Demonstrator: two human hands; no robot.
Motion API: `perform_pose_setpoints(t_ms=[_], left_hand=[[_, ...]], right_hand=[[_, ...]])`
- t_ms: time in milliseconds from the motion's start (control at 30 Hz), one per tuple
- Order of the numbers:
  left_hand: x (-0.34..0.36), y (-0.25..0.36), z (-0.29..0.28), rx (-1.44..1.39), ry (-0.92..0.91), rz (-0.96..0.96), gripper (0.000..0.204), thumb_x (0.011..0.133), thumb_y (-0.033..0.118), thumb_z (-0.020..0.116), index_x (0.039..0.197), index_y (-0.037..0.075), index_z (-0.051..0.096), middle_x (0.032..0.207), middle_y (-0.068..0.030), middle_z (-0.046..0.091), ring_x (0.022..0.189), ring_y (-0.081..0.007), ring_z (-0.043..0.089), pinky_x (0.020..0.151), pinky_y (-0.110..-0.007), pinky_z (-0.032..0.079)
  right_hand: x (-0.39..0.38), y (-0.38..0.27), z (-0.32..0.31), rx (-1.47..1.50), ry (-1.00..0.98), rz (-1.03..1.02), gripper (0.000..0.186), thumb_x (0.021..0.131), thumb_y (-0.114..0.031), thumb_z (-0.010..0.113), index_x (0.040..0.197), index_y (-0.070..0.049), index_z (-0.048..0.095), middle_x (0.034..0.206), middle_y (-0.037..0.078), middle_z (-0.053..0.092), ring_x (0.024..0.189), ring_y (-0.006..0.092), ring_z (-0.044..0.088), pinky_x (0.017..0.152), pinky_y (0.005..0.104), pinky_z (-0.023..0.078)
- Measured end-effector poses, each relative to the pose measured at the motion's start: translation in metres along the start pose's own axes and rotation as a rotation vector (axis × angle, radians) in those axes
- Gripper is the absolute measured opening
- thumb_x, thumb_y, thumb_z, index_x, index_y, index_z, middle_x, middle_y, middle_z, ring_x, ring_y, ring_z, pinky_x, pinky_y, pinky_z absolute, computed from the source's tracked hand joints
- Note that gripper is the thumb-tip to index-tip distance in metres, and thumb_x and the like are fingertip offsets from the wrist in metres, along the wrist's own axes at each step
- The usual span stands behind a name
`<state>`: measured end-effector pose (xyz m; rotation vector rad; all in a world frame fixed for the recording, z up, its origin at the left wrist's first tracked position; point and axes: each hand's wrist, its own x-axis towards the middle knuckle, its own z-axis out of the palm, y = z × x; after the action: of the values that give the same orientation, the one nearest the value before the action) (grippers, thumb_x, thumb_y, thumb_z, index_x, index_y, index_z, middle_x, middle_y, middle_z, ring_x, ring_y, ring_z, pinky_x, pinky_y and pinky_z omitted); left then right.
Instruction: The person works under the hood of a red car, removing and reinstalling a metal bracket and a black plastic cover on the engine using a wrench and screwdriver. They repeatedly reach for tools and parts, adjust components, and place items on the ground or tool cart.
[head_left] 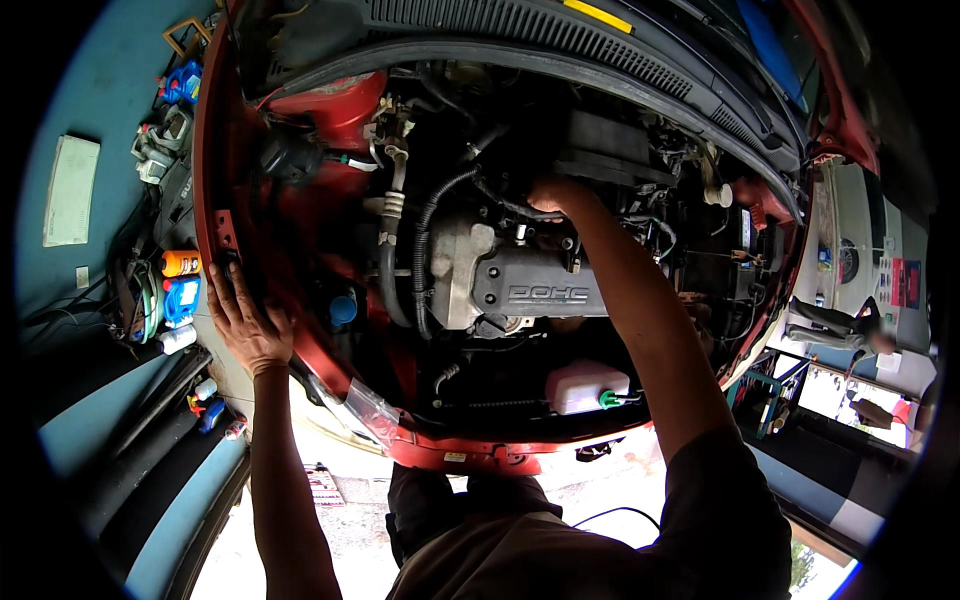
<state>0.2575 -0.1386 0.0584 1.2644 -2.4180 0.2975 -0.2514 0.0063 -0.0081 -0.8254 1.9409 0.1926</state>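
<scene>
A big red metal car (pixel 460 455) has its front open, so the engine shows. In the middle lies a long grey metal engine cover (pixel 540 285), its long side going left to right. Behind it, farther from the person, sits a dark boxy plastic part (pixel 605 145). At the near side is a cloudy pink-white plastic bottle (pixel 588 388) with a green cap.

The right hand (pixel 562 197) is just past the far side of the grey cover, with its arm reaching over the cover's right end. Its fingers curl down into a dark spot, so I cannot tell if they pinch anything. The left hand (pixel 250 325) is well away to the left, lying flat with its fingers spread on the red edge of the car. It grips nothing.

A thin black bendy cable (pixel 505 208) is right at the right hand. It comes from the left and slopes a little toward the person, ending up by the fingers. The right hand is much nearer to it. A small round blue cap (pixel 342 309) sits between the left hand and the grey cover.
</scene>
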Motion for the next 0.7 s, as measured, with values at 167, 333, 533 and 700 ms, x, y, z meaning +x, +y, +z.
perform_pose_setpoints(t_ms=[167,333,533,700], left_hand=[[-0.002,-0.005,0.002,0.02,0.013,0.001,0.071,0.097,0.049,0.034,0.156,0.009,0.034,0.162,-0.0179,0.03,0.143,-0.0418,0.034,0.119,-0.05,0.028],[0.011,0.018,0.013,-0.038,0.03,0.052,0.071,0.098,0.049,0.031,0.156,0.01,0.034,0.162,-0.0183,0.03,0.144,-0.0408,0.034,0.119,-0.049,0.028],[-0.003,-0.005,-0.001,0.018,0.043,0.03,0.07,0.098,0.047,0.033,0.156,0.009,0.034,0.162,-0.018,0.031,0.143,-0.0406,0.035,0.118,-0.051,0.029],[0.003,0.002,0.005,0.002,0.055,0.038,0.067,0.097,0.043,0.036,0.156,0.011,0.036,0.161,-0.0172,0.032,0.141,-0.0402,0.038,0.116,-0.051,0.032]], right_hand=[[-0.019,-0.012,0.002,0.076,0.089,-0.021,0.044,0.091,-0.033,0.07,0.126,-0.006,0.061,0.084,0.015,0.073,0.062,0.0243,0.068,0.053,0.0371,0.056],[-0.012,0.043,0.018,-0.348,0.578,-0.206,0.043,0.094,-0.045,0.065,0.103,-0.003,0.07,0.093,0.016,0.073,0.085,0.0336,0.071,0.077,0.0431,0.057],[-0.145,0.03,0.014,0.093,1.011,-0.357,0.031,0.089,-0.034,0.073,0.099,-0.005,0.068,0.093,0.017,0.071,0.085,0.0368,0.069,0.074,0.0449,0.054],[-0.185,0.137,0.008,0.427,1.101,-0.14,0.029,0.087,-0.028,0.075,0.1,-0.003,0.073,0.088,0.016,0.074,0.083,0.025,0.072,0.077,0.0355,0.054]])
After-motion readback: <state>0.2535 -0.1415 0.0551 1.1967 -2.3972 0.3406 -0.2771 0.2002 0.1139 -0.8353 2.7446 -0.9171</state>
